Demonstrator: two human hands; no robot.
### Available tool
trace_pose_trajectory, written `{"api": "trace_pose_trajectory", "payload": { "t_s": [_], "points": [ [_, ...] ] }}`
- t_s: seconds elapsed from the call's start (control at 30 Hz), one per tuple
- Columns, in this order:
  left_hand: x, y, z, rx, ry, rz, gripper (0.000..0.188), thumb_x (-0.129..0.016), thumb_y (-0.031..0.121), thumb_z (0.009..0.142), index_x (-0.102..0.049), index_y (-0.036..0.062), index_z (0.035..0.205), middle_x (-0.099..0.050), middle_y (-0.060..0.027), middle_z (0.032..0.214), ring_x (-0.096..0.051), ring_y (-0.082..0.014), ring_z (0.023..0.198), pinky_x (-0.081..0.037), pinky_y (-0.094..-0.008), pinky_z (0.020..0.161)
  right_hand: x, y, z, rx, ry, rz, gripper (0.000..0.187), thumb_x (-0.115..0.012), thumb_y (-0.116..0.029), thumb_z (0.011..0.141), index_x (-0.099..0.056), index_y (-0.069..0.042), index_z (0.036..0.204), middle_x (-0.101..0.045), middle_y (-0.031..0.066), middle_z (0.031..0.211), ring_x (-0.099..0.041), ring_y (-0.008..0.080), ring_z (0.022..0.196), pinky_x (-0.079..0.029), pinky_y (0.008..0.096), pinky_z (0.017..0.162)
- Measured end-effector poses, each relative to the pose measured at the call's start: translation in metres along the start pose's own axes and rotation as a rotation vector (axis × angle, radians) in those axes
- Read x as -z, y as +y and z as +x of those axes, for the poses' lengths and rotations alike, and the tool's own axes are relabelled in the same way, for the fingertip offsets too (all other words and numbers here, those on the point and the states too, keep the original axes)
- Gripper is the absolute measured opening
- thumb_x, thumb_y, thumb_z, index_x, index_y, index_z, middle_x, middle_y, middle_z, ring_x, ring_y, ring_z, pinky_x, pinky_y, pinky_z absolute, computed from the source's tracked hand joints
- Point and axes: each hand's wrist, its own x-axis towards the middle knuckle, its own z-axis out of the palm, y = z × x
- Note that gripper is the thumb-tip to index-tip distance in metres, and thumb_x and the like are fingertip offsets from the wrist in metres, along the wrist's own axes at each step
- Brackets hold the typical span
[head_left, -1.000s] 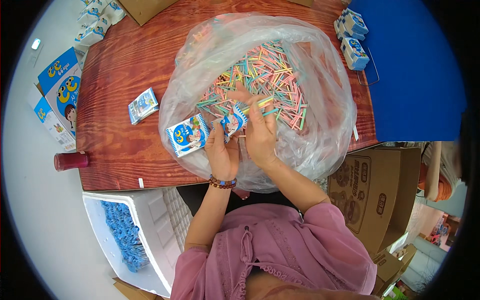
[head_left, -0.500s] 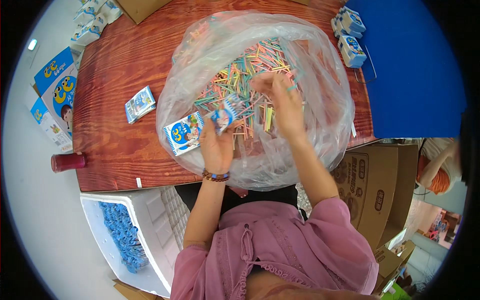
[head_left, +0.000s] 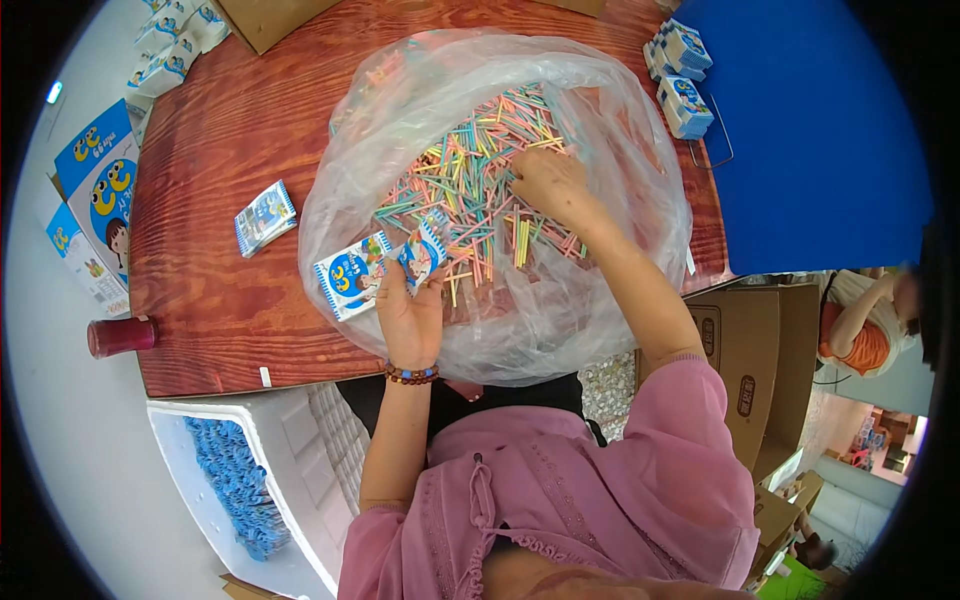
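A big clear plastic bag (head_left: pixel 560 320) lies spread on the table, holding a heap of thin pastel candy sticks (head_left: pixel 460 170) in pink, yellow and teal. My left hand (head_left: pixel 412 325), with a beaded bracelet at its wrist, grips a small blue-and-white packet (head_left: pixel 424 250) between thumb and fingers at the heap's near left. Beside that hand, another printed packet (head_left: pixel 345 285) rests on the bag's left edge. My right hand (head_left: pixel 556 188) reaches into the heap with curled fingers; their tips are hidden, so anything in them cannot be made out.
More packets (head_left: pixel 266 218) lie on the red wood-grain table (head_left: pixel 220 310) at left. A red-lidded jar (head_left: pixel 122 336) stands at its left edge. Below is a white foam box (head_left: pixel 300 430) of blue packets. Stacked packs (head_left: pixel 686 105) sit far right; cardboard boxes (head_left: pixel 770 370) stand lower right.
My right hand has come down from above the sticks and its fingers have curled into the heap. My left hand still holds the packet, now steadier. The whole view has shifted slightly.
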Motion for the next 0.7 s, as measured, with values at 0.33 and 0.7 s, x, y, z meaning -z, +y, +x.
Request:
{"api": "trace_pose_trajectory", "payload": {
  "t_s": [0.33,0.7],
  "points": [
    [-0.010,0.000,0.000,0.014,0.005,-0.006,0.023,-0.051,0.022,0.100,-0.062,0.0042,0.110,-0.066,-0.0068,0.113,-0.062,-0.0189,0.104,-0.049,-0.0385,0.093,0.005,0.040,-0.009,-0.059,-0.013,0.754,0.014,-0.068,-0.014,0.081,-0.059,-0.003,0.078,-0.051,-0.0004,0.063,-0.045,0.0059,0.053,-0.035,0.0256,0.046],
    [-0.017,-0.007,0.002,0.061,0.029,-0.013,0.022,-0.050,0.020,0.100,-0.062,0.0024,0.105,-0.066,-0.0088,0.110,-0.061,-0.0183,0.104,-0.048,-0.0371,0.094,0.018,0.028,-0.027,-0.089,0.100,1.132,0.012,-0.066,-0.012,0.086,-0.060,-0.005,0.078,-0.053,-0.0026,0.066,-0.046,0.0046,0.057,-0.035,0.0224,0.051]
  ]
}}
